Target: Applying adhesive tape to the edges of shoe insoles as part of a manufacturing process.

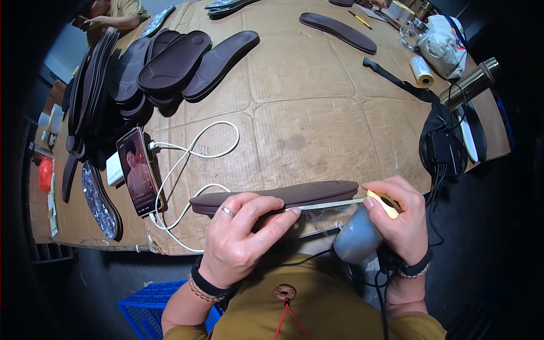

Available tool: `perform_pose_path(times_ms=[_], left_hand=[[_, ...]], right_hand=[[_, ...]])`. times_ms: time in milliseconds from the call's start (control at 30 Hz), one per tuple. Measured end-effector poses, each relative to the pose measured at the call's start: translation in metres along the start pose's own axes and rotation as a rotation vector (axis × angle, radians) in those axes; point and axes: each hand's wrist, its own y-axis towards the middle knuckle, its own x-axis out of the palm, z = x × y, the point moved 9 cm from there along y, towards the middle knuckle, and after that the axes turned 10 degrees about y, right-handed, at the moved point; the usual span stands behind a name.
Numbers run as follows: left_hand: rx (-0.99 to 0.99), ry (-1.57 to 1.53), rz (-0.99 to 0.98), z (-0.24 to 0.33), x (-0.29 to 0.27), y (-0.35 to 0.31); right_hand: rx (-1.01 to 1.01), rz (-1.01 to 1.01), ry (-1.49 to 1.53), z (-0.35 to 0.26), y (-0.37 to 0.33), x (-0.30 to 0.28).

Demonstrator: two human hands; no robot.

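Observation:
A dark brown shoe sole lies at the table's near edge. My left hand, with a ring on it, closes over its near left part, the thumb by the sole's near side. My right hand pinches a yellow piece between thumb and fingers, just off the sole's right end. From that piece a thin pale strip runs along the sole's near side to my left thumb. I cannot tell what kind of thing the strip and yellow piece make up. Below my right hand is a rounded grey object.
Brown soles are piled at the far left; another sole lies far right. A phone with a white cable stands at left. A black strap pouch and metal flask are at right. Another person sits far left.

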Motion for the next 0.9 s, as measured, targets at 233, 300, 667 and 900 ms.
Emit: perform_pose_path(times_ms=[233, 300, 667, 900], left_hand=[[0.047, 0.044, -0.038, 0.0045, 0.0025, 0.0010], [0.078, 0.054, -0.053, 0.0060, 0.0046, 0.0004], [0.089, 0.074, -0.024, 0.0061, 0.0035, -0.0011], [0.051, 0.058, -0.016, 0.0081, 0.0030, 0.0008]], right_hand=[[0.001, 0.002, 0.003, -0.0023, 0.0002, -0.0010], [0.004, 0.009, 0.009, -0.0016, 0.0007, -0.0012], [-0.013, 0.042, 0.028, -0.0016, 0.0003, -0.0027], [-0.036, 0.056, -0.002, 0.0050, 0.0031, 0.0011]])
